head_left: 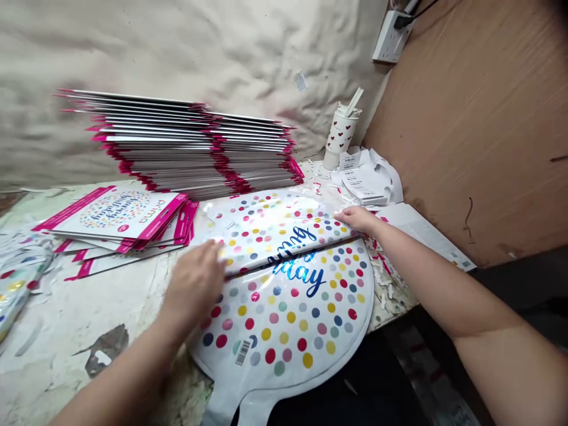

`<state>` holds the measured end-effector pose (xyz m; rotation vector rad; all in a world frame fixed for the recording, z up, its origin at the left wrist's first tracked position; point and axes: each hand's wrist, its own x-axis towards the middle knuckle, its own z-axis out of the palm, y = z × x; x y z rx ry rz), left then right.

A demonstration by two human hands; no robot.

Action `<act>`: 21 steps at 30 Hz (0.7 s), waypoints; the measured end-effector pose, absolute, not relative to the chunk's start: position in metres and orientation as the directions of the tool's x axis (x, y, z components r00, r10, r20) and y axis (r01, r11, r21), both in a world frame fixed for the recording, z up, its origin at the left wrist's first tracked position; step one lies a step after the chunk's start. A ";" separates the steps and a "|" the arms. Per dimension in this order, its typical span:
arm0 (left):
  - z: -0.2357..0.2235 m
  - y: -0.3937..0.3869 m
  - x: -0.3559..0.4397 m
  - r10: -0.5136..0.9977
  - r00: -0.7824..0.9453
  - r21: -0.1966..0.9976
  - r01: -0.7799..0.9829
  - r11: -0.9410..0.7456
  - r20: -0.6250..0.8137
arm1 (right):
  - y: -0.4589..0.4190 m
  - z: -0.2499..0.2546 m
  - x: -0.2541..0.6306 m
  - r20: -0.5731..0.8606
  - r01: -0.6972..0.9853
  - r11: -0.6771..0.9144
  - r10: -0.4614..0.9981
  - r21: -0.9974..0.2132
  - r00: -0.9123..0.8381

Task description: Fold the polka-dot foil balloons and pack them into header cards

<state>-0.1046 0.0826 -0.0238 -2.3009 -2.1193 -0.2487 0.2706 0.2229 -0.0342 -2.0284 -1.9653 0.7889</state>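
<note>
A flat white foil balloon [288,319] with coloured dots and blue script lies on the table edge, its far half folded over toward me along a crease. My left hand [195,284] presses down on the left end of the fold; it is blurred by motion. My right hand [359,219] pinches the right end of the folded flap, fingers closed on the foil. The balloon's neck hangs off the table's front edge.
A tall stack of pink-edged cards [195,148] stands at the back. Loose printed cards [119,216] lie at left. A heart-patterned cup [339,136] and label sheets [366,177] sit at the back right by a brown board [479,118]. More foil balloons [15,278] lie far left.
</note>
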 end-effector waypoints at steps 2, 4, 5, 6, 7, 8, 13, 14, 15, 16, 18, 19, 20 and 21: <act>-0.038 0.067 -0.090 0.964 0.262 0.056 0.963 -0.265 0.046 | 0.229 -0.029 0.266 -0.204 0.891 -0.131 0.978 -0.435 0.044; -0.050 0.056 -0.081 0.952 0.303 0.023 0.953 -0.302 -0.047 | 0.228 -0.021 0.256 -0.147 0.908 -0.194 0.978 -0.371 0.149; -0.053 0.052 -0.079 0.955 0.290 0.009 0.957 -0.290 -0.070 | 0.224 -0.018 0.246 -0.078 0.918 -0.203 0.979 -0.340 0.188; -0.055 0.051 -0.078 0.957 0.280 -0.004 0.960 -0.281 -0.082 | 0.215 -0.015 0.233 0.010 0.937 -0.158 0.985 -0.312 0.169; -0.055 0.050 -0.077 0.958 0.272 -0.014 0.961 -0.275 -0.087 | 0.203 -0.013 0.215 0.098 0.958 -0.060 0.991 -0.281 0.091; -0.055 0.050 -0.076 0.959 0.268 -0.021 0.962 -0.271 -0.092 | 0.187 -0.014 0.195 0.181 0.967 0.084 0.983 -0.240 -0.040; -0.051 0.053 -0.076 0.980 0.174 -0.024 0.984 -0.176 -0.094 | 0.110 -0.036 0.124 0.061 0.732 0.648 0.756 -0.211 -0.652; -0.050 0.053 -0.077 0.983 0.153 -0.018 0.988 -0.156 -0.097 | 0.105 -0.040 0.130 -0.002 0.738 0.636 0.757 -0.225 -0.653; -0.049 0.053 -0.078 0.985 0.139 -0.010 0.990 -0.141 -0.105 | 0.105 -0.043 0.144 -0.046 0.784 0.579 0.797 -0.224 -0.602; -0.047 0.053 -0.077 0.984 0.130 0.000 0.991 -0.132 -0.123 | 0.107 -0.044 0.164 -0.078 0.849 0.485 0.858 -0.210 -0.509; -0.044 0.055 -0.073 0.979 0.121 0.015 0.993 -0.120 -0.162 | 0.112 -0.042 0.210 -0.077 0.958 0.241 0.964 -0.157 -0.255; -0.042 0.057 -0.067 0.979 0.124 0.017 0.992 -0.123 -0.162 | 0.113 -0.040 0.230 -0.064 0.977 0.161 0.983 -0.137 -0.171; -0.041 0.060 -0.059 0.981 0.134 0.018 0.991 -0.132 -0.140 | 0.112 -0.038 0.245 -0.051 0.984 0.127 0.990 -0.126 -0.134; -0.040 0.062 -0.049 0.983 0.149 0.021 0.989 -0.148 -0.103 | 0.108 -0.036 0.254 -0.044 0.984 0.132 0.989 -0.122 -0.138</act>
